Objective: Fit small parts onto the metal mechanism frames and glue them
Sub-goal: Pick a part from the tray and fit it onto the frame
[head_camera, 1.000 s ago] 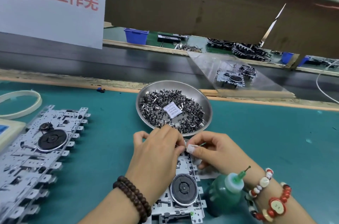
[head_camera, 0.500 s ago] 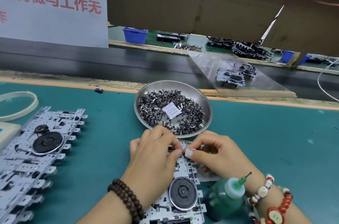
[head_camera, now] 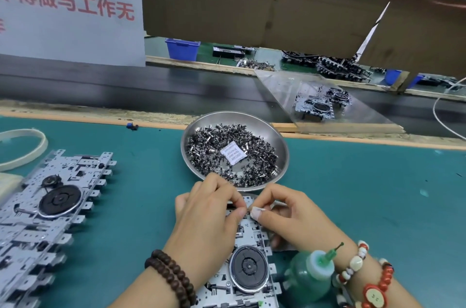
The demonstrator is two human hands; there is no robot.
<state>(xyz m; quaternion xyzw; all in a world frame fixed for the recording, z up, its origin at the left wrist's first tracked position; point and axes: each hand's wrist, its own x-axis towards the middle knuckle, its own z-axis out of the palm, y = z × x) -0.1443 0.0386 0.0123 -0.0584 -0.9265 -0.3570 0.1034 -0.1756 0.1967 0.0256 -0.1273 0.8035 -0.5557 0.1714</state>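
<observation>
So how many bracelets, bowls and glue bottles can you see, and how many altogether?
Bracelets: 3, a dark bead one on the left wrist, a white and red bead one and a red bead one on the right wrist
Bowls: 1, the metal bowl of small parts
Glue bottles: 1, the green bottle
Total: 5

Dish (head_camera: 282,146) of small parts (head_camera: 214,146) mid-counter (head_camera: 378,206), mechanism frame (head_camera: 249,267) near it, glue bottle (head_camera: 310,277) right, frame stack (head_camera: 42,206) left.

I see bare arms with no sleeves; the left wrist (head_camera: 174,280) wears dark brown wooden beads; the right wrist (head_camera: 363,275) wears red and white beads.
</observation>
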